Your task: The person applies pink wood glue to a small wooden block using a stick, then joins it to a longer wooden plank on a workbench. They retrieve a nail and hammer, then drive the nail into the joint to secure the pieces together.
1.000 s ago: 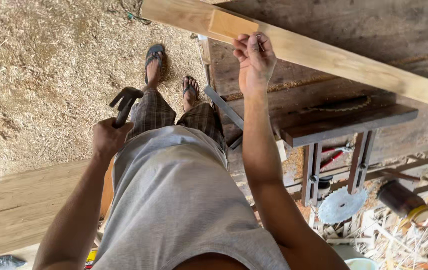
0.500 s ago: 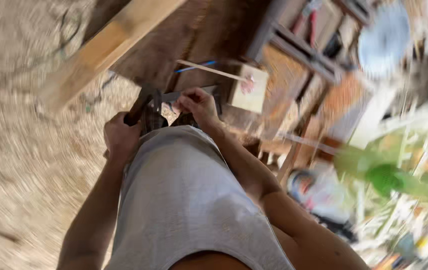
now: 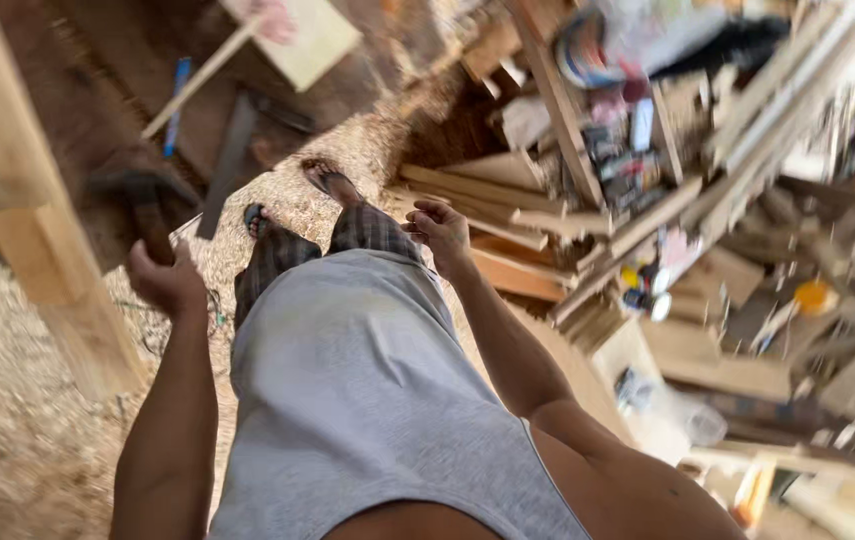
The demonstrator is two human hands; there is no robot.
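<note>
the floor [image 3: 17, 440] is covered in pale sawdust and shavings. a thick wooden beam [image 3: 22, 190] is seen at the left, above dark planking [image 3: 97, 90]. to the right, offcuts and boards [image 3: 507, 230] are heaped in a cluttered pile — daylight is cast evenly over everything.

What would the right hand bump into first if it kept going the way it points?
Probably the stack of wooden boards just beyond it. The right hand is loosely curled with nothing seen in it, pointing toward that pile. How far below the boards lie is hard to judge, so it might pass over them.
</note>
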